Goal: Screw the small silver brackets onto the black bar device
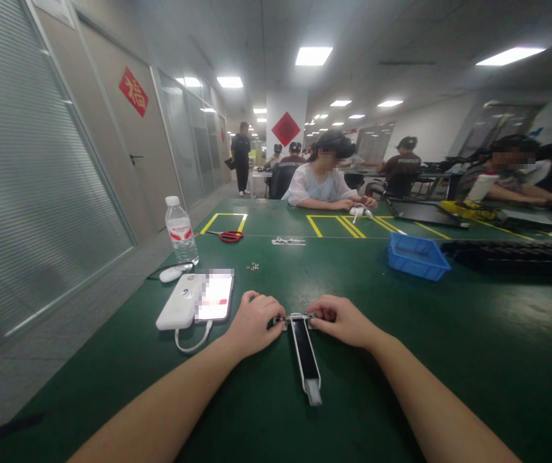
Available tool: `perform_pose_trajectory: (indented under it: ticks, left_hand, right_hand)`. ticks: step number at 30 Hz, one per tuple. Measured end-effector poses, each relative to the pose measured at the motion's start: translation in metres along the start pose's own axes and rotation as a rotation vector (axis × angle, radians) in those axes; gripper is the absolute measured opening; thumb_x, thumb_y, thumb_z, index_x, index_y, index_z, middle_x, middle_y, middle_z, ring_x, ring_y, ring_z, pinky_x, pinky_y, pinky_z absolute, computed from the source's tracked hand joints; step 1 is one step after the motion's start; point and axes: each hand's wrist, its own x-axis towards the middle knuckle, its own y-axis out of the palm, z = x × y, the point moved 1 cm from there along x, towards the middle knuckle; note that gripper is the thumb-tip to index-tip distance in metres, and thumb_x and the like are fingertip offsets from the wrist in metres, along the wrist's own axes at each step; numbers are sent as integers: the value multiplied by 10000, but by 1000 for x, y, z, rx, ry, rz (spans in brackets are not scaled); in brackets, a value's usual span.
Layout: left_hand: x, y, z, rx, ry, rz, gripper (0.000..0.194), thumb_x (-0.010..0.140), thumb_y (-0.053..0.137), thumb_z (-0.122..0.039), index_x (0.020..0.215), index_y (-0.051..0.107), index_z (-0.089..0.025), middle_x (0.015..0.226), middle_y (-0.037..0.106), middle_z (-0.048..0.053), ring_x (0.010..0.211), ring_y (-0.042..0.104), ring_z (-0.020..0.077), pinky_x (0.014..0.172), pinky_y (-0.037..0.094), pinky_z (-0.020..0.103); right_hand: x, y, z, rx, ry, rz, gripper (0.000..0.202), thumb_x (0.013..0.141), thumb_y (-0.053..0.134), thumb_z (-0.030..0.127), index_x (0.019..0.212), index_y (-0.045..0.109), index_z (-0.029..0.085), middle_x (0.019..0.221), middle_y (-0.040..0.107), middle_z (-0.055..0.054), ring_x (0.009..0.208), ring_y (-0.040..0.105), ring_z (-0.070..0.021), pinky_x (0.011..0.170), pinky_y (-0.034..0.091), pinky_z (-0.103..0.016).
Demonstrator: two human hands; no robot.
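On the green table lies a long, narrow black piece with a white rim (306,354) and a grey tab (313,392) at its near end. A small metal crosspiece (298,317) runs across its far end. My left hand (256,323) is closed, thumb and fingers pinching the left end of that crosspiece. At the right end, my right hand (346,319) pinches it in the same way. The fingers partly hide both ends, so the exact shape there cannot be made out.
Left of my hands are a phone (218,296), a white power bank (178,303) with a cable, and a water bottle (180,233). Farther back lie red-handled scissors (230,236), small rings (252,266) and a blue bin (416,257). A person (326,180) sits opposite.
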Motion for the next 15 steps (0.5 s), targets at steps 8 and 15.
perform_pose_trajectory:
  ticks: [8, 15]
  left_hand:
    - [0, 1, 1, -7, 9, -8, 61, 799, 551, -213, 848, 588, -217, 891, 641, -20, 895, 562, 160, 876, 273, 357]
    - [0, 0, 0, -8, 8, -2, 63, 802, 545, -218, 846, 590, -215, 888, 645, -13, 887, 563, 166, 867, 277, 364]
  right_hand:
    - [1, -1, -3, -16, -21, -41, 102, 735, 632, 222, 805, 685, 169, 696, 542, -7, 608, 484, -109, 571, 397, -239]
    - [1, -1, -2, -13, -21, -51, 95, 737, 641, 230, 796, 686, 171, 697, 548, -10, 611, 486, -112, 579, 401, -243]
